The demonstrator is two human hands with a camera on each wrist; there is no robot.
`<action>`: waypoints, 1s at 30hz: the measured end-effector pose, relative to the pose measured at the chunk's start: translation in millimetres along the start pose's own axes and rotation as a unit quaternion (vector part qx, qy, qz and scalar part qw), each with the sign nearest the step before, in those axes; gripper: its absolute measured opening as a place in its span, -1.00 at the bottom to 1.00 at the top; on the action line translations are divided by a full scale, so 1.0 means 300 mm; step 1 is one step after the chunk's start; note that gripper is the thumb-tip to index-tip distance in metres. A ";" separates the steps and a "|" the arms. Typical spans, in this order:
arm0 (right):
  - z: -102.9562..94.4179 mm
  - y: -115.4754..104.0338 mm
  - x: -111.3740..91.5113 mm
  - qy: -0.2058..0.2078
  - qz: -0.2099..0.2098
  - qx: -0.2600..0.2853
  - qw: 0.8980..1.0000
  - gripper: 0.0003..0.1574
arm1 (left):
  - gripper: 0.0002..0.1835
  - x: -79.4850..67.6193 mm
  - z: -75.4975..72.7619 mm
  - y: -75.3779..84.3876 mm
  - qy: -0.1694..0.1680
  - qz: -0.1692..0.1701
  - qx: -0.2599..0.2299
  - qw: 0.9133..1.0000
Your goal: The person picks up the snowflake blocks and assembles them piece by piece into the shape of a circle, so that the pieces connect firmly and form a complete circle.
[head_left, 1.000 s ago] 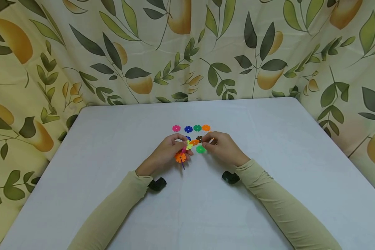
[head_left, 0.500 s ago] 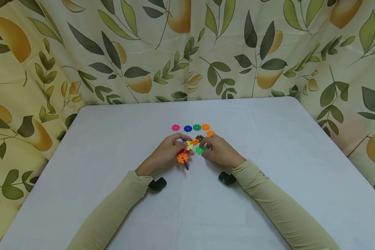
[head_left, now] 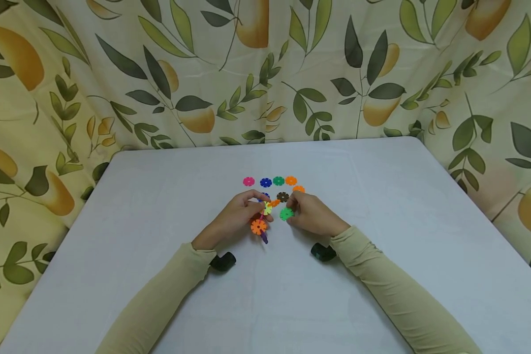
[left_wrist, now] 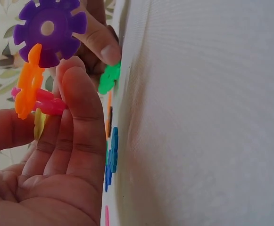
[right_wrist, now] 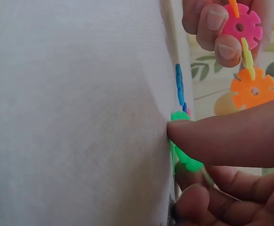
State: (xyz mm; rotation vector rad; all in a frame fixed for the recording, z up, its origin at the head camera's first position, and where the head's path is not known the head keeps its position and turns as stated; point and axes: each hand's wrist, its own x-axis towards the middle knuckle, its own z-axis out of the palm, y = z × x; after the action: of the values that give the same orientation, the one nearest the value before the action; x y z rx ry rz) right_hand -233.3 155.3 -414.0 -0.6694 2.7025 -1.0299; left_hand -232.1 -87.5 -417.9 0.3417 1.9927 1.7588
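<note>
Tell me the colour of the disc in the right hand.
The disc is bright green, seen best in the head view.

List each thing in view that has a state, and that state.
Left hand: pinching disc chain
Right hand: pinching light green disc
Disc chain: slotted together, raised
Light green disc: tilted, unlinked
Brown disc: loose, flat
Far disc row: flat, unlinked
Blue disc by left hand: partly hidden
Orange disc by right hand: partly hidden

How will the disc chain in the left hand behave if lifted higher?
The chain is likely fairly stiff: its purple disc juts out beyond the left hand. It looks light, being so thin. Its slotted joints meet only at the edges, so a knock might twist or part them.
</note>
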 end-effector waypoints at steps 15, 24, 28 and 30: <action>-0.023 0.027 0.002 0.048 0.060 0.193 0.978 -0.77 | -0.71 -0.007 -0.001 0.000 -0.002 0.003 0.006 1.000; -0.035 0.005 -0.002 0.054 0.076 0.290 0.953 -0.73 | -0.71 -0.004 0.001 0.001 -0.006 0.003 0.001 1.000; -0.031 -0.001 -0.002 0.045 0.064 0.305 0.949 -0.73 | -0.71 -0.003 0.000 0.000 -0.009 -0.002 0.002 1.000; -0.027 -0.001 -0.001 0.044 0.062 0.306 0.949 -0.73 | -0.71 -0.003 -0.001 -0.003 -0.011 -0.004 -0.001 1.000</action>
State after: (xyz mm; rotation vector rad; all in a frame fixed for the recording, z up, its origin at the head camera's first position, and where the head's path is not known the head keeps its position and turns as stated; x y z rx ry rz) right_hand -235.3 159.9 -407.7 -0.3351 2.2412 -1.7705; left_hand -231.4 -88.2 -418.5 0.3501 1.9738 1.7446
